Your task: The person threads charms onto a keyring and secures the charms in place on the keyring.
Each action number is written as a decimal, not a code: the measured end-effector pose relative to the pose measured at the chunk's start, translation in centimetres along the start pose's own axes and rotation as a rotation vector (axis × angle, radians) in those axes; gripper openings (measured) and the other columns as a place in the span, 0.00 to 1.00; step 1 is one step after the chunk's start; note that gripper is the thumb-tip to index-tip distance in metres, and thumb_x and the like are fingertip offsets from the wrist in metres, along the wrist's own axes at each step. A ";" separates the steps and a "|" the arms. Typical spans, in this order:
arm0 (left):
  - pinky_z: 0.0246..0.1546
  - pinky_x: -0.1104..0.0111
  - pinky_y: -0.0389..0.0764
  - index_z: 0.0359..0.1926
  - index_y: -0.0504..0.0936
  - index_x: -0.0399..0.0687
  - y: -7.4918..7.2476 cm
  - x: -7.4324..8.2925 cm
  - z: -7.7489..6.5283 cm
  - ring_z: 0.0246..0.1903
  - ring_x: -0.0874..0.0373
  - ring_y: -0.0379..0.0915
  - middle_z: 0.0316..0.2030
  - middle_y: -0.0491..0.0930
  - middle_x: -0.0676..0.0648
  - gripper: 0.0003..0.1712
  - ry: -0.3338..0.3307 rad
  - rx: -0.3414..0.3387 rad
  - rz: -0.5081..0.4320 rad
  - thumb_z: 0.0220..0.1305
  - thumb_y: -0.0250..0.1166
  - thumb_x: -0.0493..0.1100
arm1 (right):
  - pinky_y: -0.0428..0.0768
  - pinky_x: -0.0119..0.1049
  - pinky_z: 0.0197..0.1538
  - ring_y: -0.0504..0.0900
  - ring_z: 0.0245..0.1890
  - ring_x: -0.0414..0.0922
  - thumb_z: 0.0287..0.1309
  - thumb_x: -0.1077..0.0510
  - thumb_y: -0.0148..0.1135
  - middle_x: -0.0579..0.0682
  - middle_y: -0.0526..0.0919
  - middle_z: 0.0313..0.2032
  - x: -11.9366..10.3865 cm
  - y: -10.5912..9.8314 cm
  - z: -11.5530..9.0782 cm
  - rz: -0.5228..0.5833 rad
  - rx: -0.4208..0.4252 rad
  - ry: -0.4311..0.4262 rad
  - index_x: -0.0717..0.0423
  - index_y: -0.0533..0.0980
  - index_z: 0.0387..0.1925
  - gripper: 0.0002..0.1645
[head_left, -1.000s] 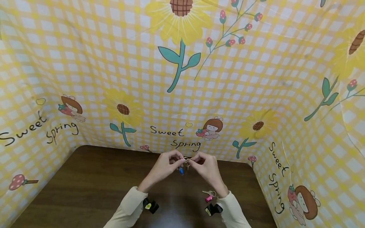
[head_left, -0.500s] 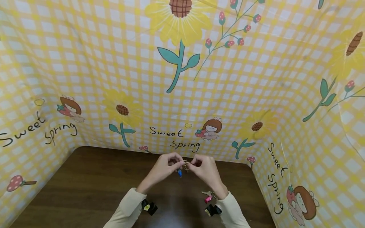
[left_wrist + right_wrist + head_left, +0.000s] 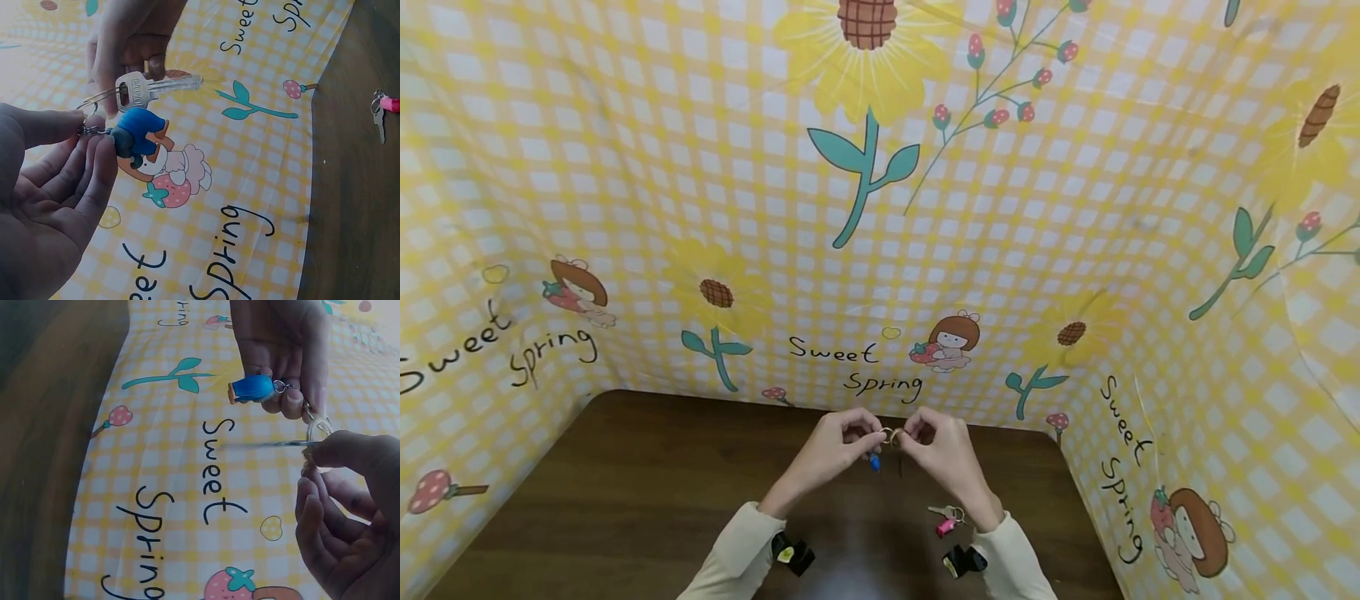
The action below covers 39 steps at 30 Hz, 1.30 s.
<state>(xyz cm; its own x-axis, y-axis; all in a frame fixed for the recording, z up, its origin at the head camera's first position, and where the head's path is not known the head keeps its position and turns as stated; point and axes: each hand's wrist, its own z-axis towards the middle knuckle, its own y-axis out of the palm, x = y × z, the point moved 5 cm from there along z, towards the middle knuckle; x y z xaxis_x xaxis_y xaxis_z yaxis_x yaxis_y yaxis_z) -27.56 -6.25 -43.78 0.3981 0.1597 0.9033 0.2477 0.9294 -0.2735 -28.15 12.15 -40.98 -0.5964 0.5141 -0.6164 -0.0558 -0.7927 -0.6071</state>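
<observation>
Over the far part of the table, my left hand [image 3: 838, 446] pinches the metal ring of a keychain between thumb and forefinger. From its short chain hangs a blue figure charm [image 3: 140, 131] with orange feet. Facing it, my right hand [image 3: 938, 442] pinches a gold-coloured key ring [image 3: 320, 427] with thumb and forefinger. A silver key [image 3: 139, 91] hangs on that side, seen nearly edge-on in the right wrist view. The rings meet between the fingertips, which hide part of them.
On the brown wooden table [image 3: 647, 492], near my right wrist, lies another key [image 3: 942, 509] on a ring with a pink charm [image 3: 946, 527]. A yellow checked cloth [image 3: 820, 283] with printed flowers walls the table at the back and both sides.
My fingertips have drawn slightly apart, and the rings between them now show more clearly. The key hangs straighter below my right fingers. The head view has shifted a little.
</observation>
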 end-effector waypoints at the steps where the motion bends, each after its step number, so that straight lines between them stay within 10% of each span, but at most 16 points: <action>1: 0.33 0.68 0.84 0.42 0.85 0.40 0.0 -0.1 0.0 0.31 0.53 0.84 0.34 0.86 0.42 0.06 -0.002 -0.002 -0.001 0.75 0.68 0.39 | 0.80 0.29 0.29 0.77 0.23 0.32 0.57 0.68 0.75 0.39 0.81 0.23 -0.1 0.1 0.1 -0.009 -0.004 -0.016 0.50 0.81 0.26 0.13; 6: 0.33 0.68 0.84 0.43 0.85 0.40 -0.2 0.1 0.2 0.31 0.53 0.84 0.34 0.86 0.43 0.06 -0.003 -0.001 -0.005 0.75 0.68 0.40 | 0.79 0.29 0.26 0.77 0.21 0.31 0.54 0.68 0.78 0.40 0.82 0.22 -0.7 -0.2 0.3 -0.032 0.028 -0.071 0.49 0.81 0.22 0.15; 15: 0.35 0.65 0.86 0.41 0.87 0.45 0.0 1.1 0.4 0.31 0.57 0.85 0.33 0.87 0.48 0.04 0.057 0.036 -0.004 0.74 0.69 0.40 | 0.74 0.30 0.22 0.76 0.17 0.36 0.58 0.65 0.76 0.40 0.82 0.19 0.3 -0.9 0.0 0.147 0.100 0.092 0.49 0.83 0.23 0.13; 27: 0.31 0.67 0.85 0.41 0.88 0.41 -0.2 0.8 0.6 0.30 0.55 0.84 0.32 0.87 0.46 0.05 0.032 0.018 -0.001 0.74 0.70 0.40 | 0.80 0.29 0.26 0.78 0.22 0.32 0.51 0.73 0.77 0.41 0.83 0.24 -1.2 -0.8 0.3 -0.048 0.106 -0.171 0.49 0.81 0.23 0.17; 39: 0.32 0.67 0.85 0.41 0.88 0.45 -0.5 1.4 0.5 0.29 0.55 0.85 0.32 0.88 0.48 0.04 0.056 0.043 0.018 0.74 0.70 0.41 | 0.78 0.31 0.21 0.82 0.16 0.40 0.61 0.67 0.74 0.44 0.84 0.20 -0.2 -0.8 0.3 0.202 0.082 0.090 0.51 0.82 0.25 0.13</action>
<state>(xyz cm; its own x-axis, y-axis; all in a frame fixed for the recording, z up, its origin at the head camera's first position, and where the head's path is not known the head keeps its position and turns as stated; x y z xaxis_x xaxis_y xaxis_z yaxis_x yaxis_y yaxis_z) -27.57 -6.35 -42.22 0.4513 0.1583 0.8782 0.2029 0.9402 -0.2738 -28.20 12.60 -40.20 -0.5287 0.3664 -0.7657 -0.0097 -0.9046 -0.4261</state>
